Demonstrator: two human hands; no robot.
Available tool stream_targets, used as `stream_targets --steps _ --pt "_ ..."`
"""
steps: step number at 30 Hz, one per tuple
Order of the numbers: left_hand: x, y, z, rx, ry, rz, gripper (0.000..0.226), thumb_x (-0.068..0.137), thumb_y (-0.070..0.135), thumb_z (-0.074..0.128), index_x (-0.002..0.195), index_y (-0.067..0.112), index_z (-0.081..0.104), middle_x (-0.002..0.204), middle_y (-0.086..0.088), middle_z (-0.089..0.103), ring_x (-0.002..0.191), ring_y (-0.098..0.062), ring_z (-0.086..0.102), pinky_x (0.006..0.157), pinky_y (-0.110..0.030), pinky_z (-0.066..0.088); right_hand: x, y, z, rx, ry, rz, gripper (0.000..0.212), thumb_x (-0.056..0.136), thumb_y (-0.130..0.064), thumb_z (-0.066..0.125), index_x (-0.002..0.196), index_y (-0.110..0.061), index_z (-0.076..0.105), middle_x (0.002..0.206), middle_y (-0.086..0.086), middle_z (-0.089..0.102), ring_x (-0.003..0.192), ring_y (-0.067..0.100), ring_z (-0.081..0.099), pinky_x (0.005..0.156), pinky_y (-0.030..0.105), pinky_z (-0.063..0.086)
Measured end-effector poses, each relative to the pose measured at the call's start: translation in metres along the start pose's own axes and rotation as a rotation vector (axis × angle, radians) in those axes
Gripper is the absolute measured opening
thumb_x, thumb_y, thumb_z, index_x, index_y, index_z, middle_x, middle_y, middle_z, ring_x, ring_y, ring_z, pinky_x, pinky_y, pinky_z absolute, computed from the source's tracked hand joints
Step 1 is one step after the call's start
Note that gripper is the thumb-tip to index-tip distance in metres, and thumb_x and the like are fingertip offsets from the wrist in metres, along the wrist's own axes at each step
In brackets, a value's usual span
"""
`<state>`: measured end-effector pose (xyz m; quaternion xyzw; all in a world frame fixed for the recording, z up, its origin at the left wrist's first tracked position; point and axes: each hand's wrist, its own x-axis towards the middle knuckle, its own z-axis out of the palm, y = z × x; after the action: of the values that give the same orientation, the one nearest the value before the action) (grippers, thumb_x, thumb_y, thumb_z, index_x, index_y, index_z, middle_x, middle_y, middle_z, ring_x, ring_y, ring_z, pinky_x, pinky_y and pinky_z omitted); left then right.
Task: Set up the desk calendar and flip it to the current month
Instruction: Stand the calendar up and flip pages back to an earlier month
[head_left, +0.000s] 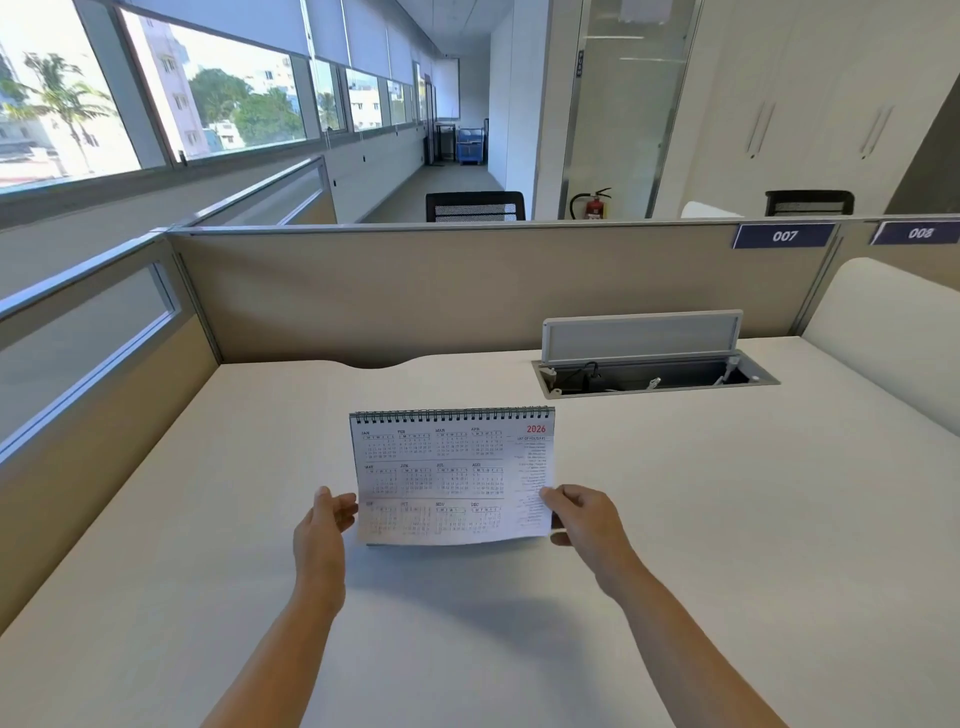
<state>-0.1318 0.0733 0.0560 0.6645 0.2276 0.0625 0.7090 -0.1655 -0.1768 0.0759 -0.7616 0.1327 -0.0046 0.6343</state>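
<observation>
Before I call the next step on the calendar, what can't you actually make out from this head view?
- Calendar: its back and stand, hidden by the front page.
- Date digits and holiday list: too small, blurred.
- Left hand: fingertips behind the page edge; contact unclear.
- Right hand: fingers hidden behind the page.

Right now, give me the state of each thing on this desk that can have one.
White spiral-bound desk calendar: upright, showing the 2026 year overview page.
Grey metal cable-box flap: raised open.
Left hand: open at the calendar's left edge.
Right hand: pinching the calendar's right edge.
</observation>
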Motion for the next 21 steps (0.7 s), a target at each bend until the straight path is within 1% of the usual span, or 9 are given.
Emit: stream_targets --steps 3,5,8,10,12,13,15,18,21 --pt "0.0 0.002 0.001 0.001 -0.059 -0.023 0.054 0.099 0.039 0.022 0.117 0.003 0.059 0.113 -0.015 0.063 0.107 -0.029 0.056 0.097 -0.042 0.038 -0.002 -0.022 -0.008 0.193 -0.071 0.003 0.019 0.091 -0.016 0.053 0.082 -0.003 0.063 0.074 0.008 0.066 0.06 0.014 0.055 0.05 0.017 0.047" --pt "-0.004 0.006 0.003 0.019 -0.103 -0.036 0.053 0.099 0.039 0.021 0.121 0.006 0.058 0.111 -0.011 0.061 0.103 -0.028 0.055 0.092 -0.037 0.04 -0.003 -0.037 -0.013 0.317 -0.139 -0.006 0.019 0.091 -0.015 0.052 0.081 -0.006 0.064 0.068 0.001 0.07 0.058 0.007 0.06 0.05 0.017 0.049" --pt "-0.01 0.008 0.003 -0.009 -0.155 -0.028 0.047 0.098 0.04 0.028 0.124 0.011 0.055 0.113 -0.004 0.055 0.111 -0.025 0.049 0.106 -0.042 0.032 0.0 -0.061 -0.016 0.414 -0.231 -0.075 0.019 0.092 -0.015 0.047 0.086 -0.008 0.064 0.068 -0.002 0.072 0.062 0.007 0.064 0.052 0.018 0.051" --pt "-0.012 0.006 0.0 -0.032 -0.2 0.013 0.039 0.094 0.042 0.036 0.116 0.017 0.055 0.116 -0.004 0.056 0.113 -0.024 0.048 0.109 -0.049 0.024 0.007 -0.077 -0.017 0.541 -0.239 -0.105 0.019 0.093 -0.015 0.045 0.092 -0.007 0.062 0.07 0.002 0.073 0.063 0.01 0.066 0.053 0.019 0.053" --pt "-0.011 0.003 0.0 -0.001 -0.196 0.034 0.038 0.097 0.04 0.028 0.108 0.016 0.056 0.113 -0.006 0.058 0.111 -0.026 0.049 0.106 -0.051 0.023 0.017 -0.091 -0.017 0.704 -0.217 -0.098 0.021 0.094 -0.018 0.044 0.098 -0.006 0.061 0.072 0.005 0.075 0.065 0.011 0.069 0.055 0.019 0.055" --pt "-0.009 0.001 0.001 0.019 -0.175 0.031 0.04 0.099 0.038 0.025 0.107 0.015 0.056 0.112 -0.007 0.058 0.11 -0.026 0.049 0.106 -0.052 0.023 0.023 -0.097 -0.018 0.759 -0.2 -0.094 0.024 0.095 -0.02 0.043 0.101 -0.005 0.061 0.076 0.005 0.075 0.069 0.012 0.07 0.058 0.019 0.057" --pt "-0.008 -0.001 0.003 0.063 -0.136 0.015 0.043 0.1 0.036 0.023 0.109 0.012 0.057 0.111 -0.008 0.059 0.108 -0.026 0.05 0.106 -0.051 0.025 0.036 -0.105 -0.015 0.795 -0.151 -0.098 0.03 0.096 -0.026 0.043 0.108 -0.005 0.06 0.093 0.009 0.074 0.087 0.017 0.07 0.071 0.023 0.058" --pt "-0.008 -0.002 0.006 0.097 -0.13 0.025 0.041 0.1 0.033 0.024 0.107 0.011 0.058 0.108 -0.01 0.06 0.106 -0.027 0.051 0.098 -0.045 0.031 0.049 -0.107 -0.009 0.676 -0.089 -0.07 0.043 0.096 -0.034 0.041 0.127 -0.006 0.049 0.126 0.015 0.054 0.117 0.026 0.054 0.098 0.034 0.047" --pt "-0.01 -0.001 0.006 0.112 -0.123 0.05 0.04 0.1 0.03 0.026 0.107 0.008 0.059 0.105 -0.009 0.061 0.105 -0.027 0.051 0.09 -0.039 0.032 0.05 -0.099 -0.006 0.562 -0.06 -0.101 0.042 0.096 -0.03 0.042 0.127 -0.002 0.044 0.131 0.018 0.046 0.118 0.024 0.047 0.109 0.034 0.037"
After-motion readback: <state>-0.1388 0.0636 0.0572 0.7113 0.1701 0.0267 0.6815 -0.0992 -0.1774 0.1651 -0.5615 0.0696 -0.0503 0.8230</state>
